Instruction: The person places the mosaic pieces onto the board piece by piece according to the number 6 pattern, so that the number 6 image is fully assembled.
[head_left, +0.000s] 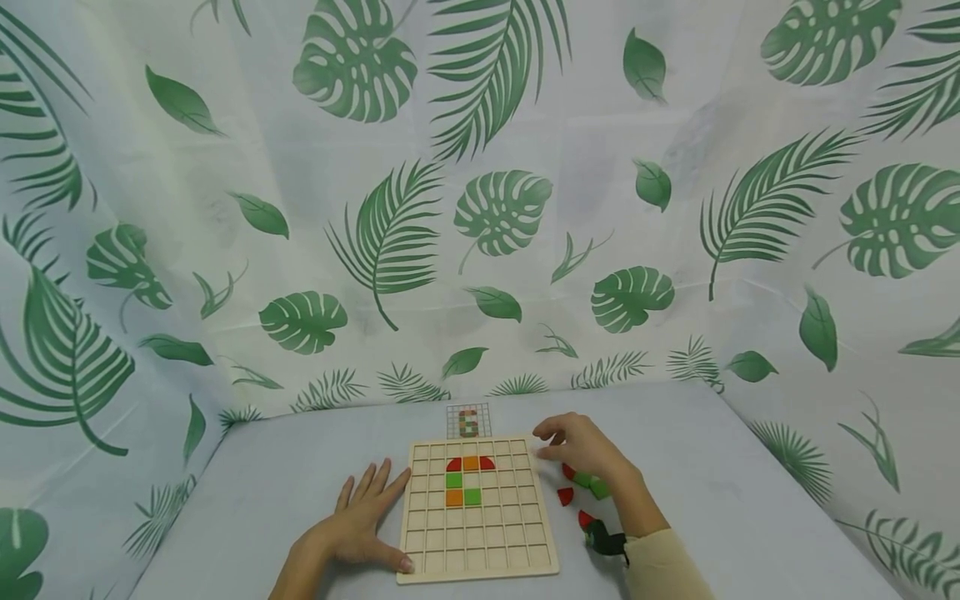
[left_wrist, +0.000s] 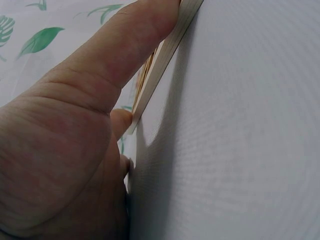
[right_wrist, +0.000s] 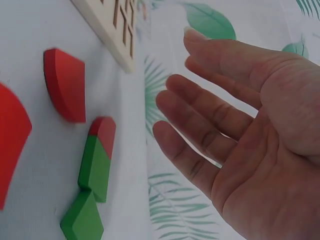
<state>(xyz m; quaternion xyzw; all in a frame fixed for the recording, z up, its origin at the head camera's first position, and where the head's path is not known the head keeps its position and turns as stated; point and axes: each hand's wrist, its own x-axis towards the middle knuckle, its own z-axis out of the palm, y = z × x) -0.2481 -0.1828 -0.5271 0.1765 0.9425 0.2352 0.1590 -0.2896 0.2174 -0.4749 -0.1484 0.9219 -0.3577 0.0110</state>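
Observation:
A wooden grid board point(head_left: 517, 537) lies on the table with red, orange and green blocks set in its squares. My left hand point(head_left: 356, 521) rests at the board's left side, fingers spread, thumb and index finger touching its edge. My right hand point(head_left: 588, 450) hovers by the board's upper right corner with loosely bent fingers. In the right wrist view nothing lies between the fingers of this hand point(right_wrist: 240, 120). Below it on the table are a red quarter-round block point(right_wrist: 70, 85), another red block point(right_wrist: 10, 140) and green blocks point(right_wrist: 95, 170).
A small card point(head_left: 468, 421) with a coloured pattern on a grid lies just behind the board. A dark object point(head_left: 602, 537), partly hidden by the right sleeve, sits near the loose blocks. Leaf-printed cloth point(head_left: 495, 208) hangs behind and beside the table.

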